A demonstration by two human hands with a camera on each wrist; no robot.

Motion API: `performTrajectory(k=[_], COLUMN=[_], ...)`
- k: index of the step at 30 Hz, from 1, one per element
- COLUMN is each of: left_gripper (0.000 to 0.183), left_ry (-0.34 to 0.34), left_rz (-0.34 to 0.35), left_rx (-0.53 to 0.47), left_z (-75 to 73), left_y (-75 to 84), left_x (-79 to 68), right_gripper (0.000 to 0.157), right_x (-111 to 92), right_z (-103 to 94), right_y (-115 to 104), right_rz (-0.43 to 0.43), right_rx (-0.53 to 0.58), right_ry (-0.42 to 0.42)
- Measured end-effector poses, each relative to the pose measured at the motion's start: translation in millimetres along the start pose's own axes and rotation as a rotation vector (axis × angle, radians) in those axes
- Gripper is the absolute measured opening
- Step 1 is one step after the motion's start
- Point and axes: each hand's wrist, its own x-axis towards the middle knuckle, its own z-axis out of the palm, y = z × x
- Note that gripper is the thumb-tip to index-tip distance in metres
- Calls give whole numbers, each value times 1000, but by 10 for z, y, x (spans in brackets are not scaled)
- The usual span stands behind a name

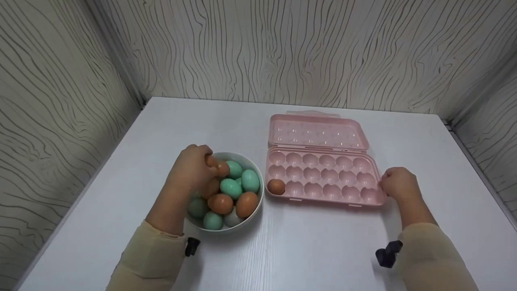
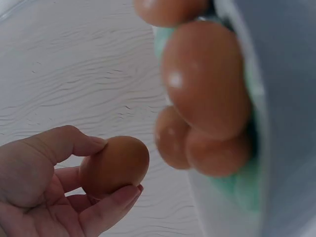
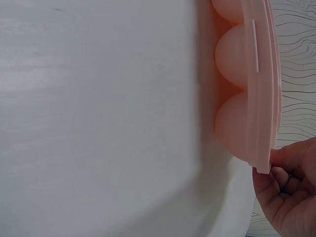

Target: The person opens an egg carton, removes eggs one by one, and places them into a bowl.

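Note:
My left hand (image 1: 192,169) is over the far left side of a white bowl (image 1: 262,193) heaped with brown and green eggs. Thumb and fingers pinch a brown egg (image 2: 116,165), seen clearly in the left wrist view, raised from the pile. To the bowl's right lies an opened pink egg box (image 1: 319,200), its lid (image 1: 319,131) folded back. One brown egg (image 1: 276,186) sits in the front left hollow of the box. At the box's right end, my right hand (image 1: 400,184) pinches the rim between thumb and fingers, as the right wrist view (image 3: 291,187) confirms.
Everything stands on a white table (image 1: 307,246). Panels with a wood-grain pattern (image 1: 278,52) rise behind it and at both sides. The bowl's right rim is close beside the box's left end. Dark wrist mounts (image 1: 388,254) stick out from both sleeves.

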Motion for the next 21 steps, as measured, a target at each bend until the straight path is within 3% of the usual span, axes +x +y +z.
performTrajectory(k=[10, 21], left_gripper=[45, 42], left_ry=[-28, -14], left_rz=[-44, -67], left_rx=[-45, -12], left_z=[74, 128], left_y=[-331, -430], left_x=[60, 87], right_gripper=[12, 12], right_x=[19, 32], right_z=[13, 5], right_y=[2, -5], right_rz=[-7, 19], right_rx=[5, 10], right_ry=[8, -2])
